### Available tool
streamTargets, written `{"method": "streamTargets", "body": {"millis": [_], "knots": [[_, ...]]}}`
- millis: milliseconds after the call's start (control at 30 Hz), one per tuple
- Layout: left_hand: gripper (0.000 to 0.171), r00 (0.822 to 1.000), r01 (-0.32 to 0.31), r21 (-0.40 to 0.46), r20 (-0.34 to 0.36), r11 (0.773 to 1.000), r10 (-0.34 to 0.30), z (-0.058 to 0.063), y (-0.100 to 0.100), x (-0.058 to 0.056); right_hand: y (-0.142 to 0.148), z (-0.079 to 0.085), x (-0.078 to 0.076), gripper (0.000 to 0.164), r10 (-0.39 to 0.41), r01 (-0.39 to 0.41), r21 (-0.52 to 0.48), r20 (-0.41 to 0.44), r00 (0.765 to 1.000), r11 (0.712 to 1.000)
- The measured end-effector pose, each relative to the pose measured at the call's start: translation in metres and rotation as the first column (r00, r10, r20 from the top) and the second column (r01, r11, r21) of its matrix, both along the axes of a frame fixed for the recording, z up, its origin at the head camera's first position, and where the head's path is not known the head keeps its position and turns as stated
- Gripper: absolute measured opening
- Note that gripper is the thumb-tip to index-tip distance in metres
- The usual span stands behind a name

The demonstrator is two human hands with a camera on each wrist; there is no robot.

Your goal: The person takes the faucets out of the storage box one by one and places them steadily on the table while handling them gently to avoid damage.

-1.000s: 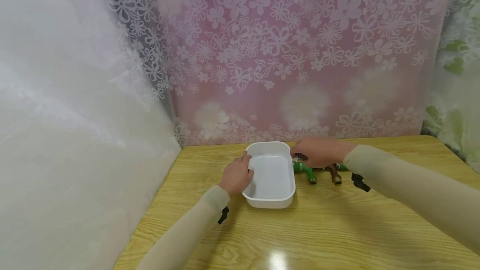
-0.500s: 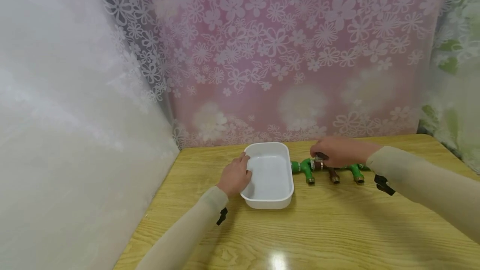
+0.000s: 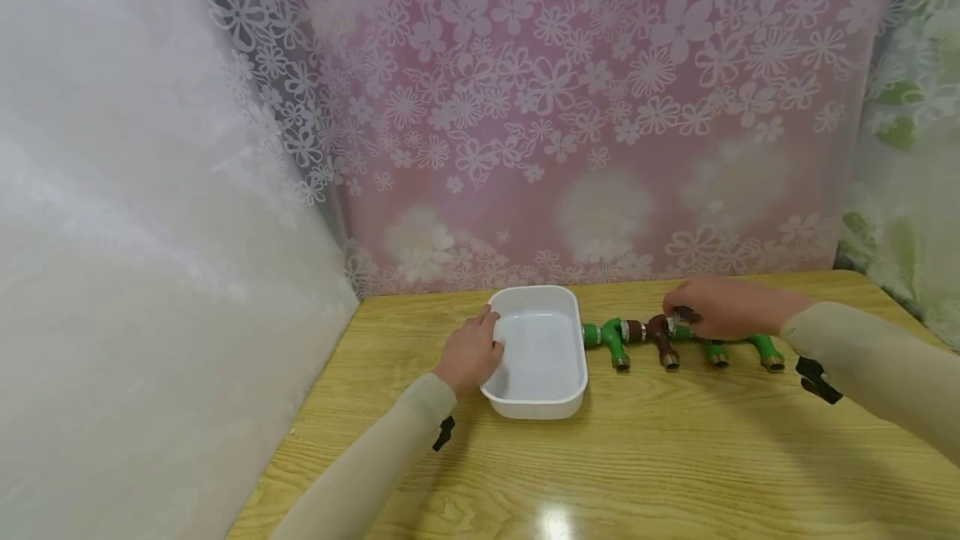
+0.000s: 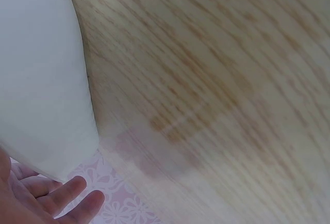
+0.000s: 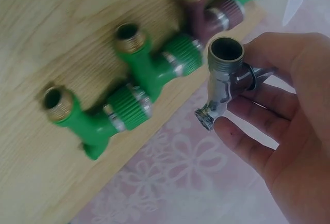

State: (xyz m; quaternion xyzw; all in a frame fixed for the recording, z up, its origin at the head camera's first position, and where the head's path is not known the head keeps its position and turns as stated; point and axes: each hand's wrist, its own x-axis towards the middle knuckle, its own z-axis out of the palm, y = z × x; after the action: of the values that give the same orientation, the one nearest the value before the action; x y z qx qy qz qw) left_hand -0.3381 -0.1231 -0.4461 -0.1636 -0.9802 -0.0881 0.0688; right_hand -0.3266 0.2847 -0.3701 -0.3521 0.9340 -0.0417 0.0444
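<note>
A white rectangular basin (image 3: 536,409) stands on the wooden table, its inside bare. My left hand (image 3: 472,348) grips its left rim, fingers over the edge and thumb on the inner side. In the left wrist view the fingertips (image 4: 72,193) show beside the basin's outer wall (image 4: 46,79). My right hand (image 3: 723,307) holds a chrome tap (image 5: 221,87) above the row of taps, thumb and fingers around its handle side. Several green taps (image 3: 617,340) and a brown tap (image 3: 663,344) lie in line to the basin's right, partly hidden behind the right hand.
The row of taps starts right at the basin's right wall and runs along the back of the wooden table (image 3: 630,465). Behind stands a pink flowered curtain (image 3: 525,148). A white sheet (image 3: 150,232) hangs on the left side.
My right hand has moved rightward from the basin's right rim along the row with the chrome tap, uncovering more of the green and brown taps. The left hand stays on the basin.
</note>
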Motion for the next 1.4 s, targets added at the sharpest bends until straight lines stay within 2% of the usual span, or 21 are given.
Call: {"method": "streamTargets", "body": {"millis": [100, 267, 733, 1033, 1400], "knots": [[0.049, 1.0, -0.006, 0.0, 0.004, 1.0, 0.006, -0.001, 0.0, -0.001, 0.009, -0.001, 0.001, 0.023, -0.026, 0.026, 0.011, 0.005, 1.0, 1.0], [0.049, 1.0, -0.014, 0.001, 0.014, 1.0, 0.014, -0.001, 0.0, -0.001, 0.022, -0.004, 0.004, 0.022, -0.023, 0.023, 0.016, -0.034, 0.999, 1.0], [0.049, 1.0, -0.013, -0.006, 0.004, 1.0, 0.013, 0.002, 0.001, 0.0, 0.062, -0.021, 0.003, 0.026, -0.062, 0.064, 0.029, -0.057, 0.996, 0.998], [0.05, 1.0, -0.009, -0.01, 0.016, 1.0, 0.009, 0.002, 0.001, 0.0, 0.085, -0.028, 0.005, 0.03, -0.115, 0.115, 0.004, -0.005, 0.993, 0.993], [0.05, 0.999, -0.015, -0.016, 0.029, 1.0, 0.016, 0.0, 0.001, -0.001, 0.111, -0.04, 0.001, 0.026, -0.151, 0.152, 0.016, -0.017, 0.988, 0.988]]}}
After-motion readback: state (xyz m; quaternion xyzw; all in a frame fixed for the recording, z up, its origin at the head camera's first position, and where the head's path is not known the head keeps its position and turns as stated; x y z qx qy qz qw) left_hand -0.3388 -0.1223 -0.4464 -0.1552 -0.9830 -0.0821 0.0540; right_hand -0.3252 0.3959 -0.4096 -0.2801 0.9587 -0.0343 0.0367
